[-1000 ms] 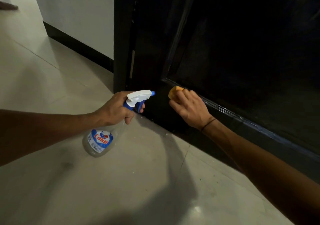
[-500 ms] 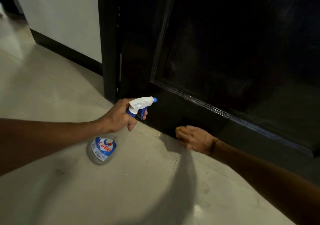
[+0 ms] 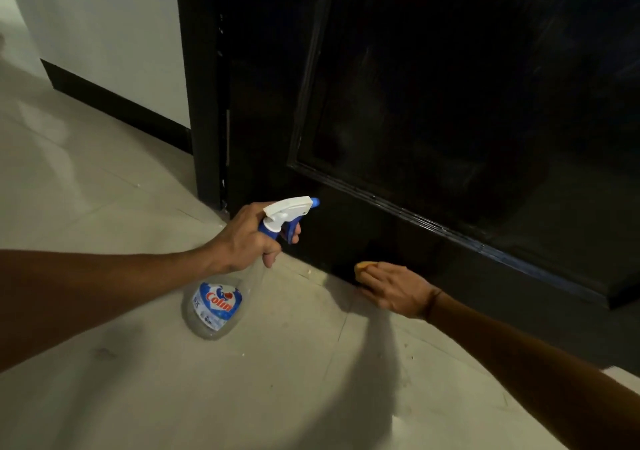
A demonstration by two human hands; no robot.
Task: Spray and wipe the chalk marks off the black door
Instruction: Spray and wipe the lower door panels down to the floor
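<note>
The spray bottle [image 3: 221, 297] is gripped at the neck by the left hand [image 3: 247, 241], a finger on the trigger and the nozzle aimed at the black door [image 3: 450, 103], presumably kept ready for another spray. An orange sponge [image 3: 363, 266] is clasped under the right hand [image 3: 394, 292] and pressed to the door's bottom rail by the floor [image 3: 104, 186], likely for wiping low marks. The clear bottle looks nearly empty; no chalk can be made out.

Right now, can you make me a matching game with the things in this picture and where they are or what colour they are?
Things:
1. spray bottle
2. yellow sponge
3. door
4. floor

Descriptions:
A. black
B. pale tiles
C. gripped in the left hand
D. under the right hand, at the bottom of the door

Pairs: 1-C, 2-D, 3-A, 4-B
</note>
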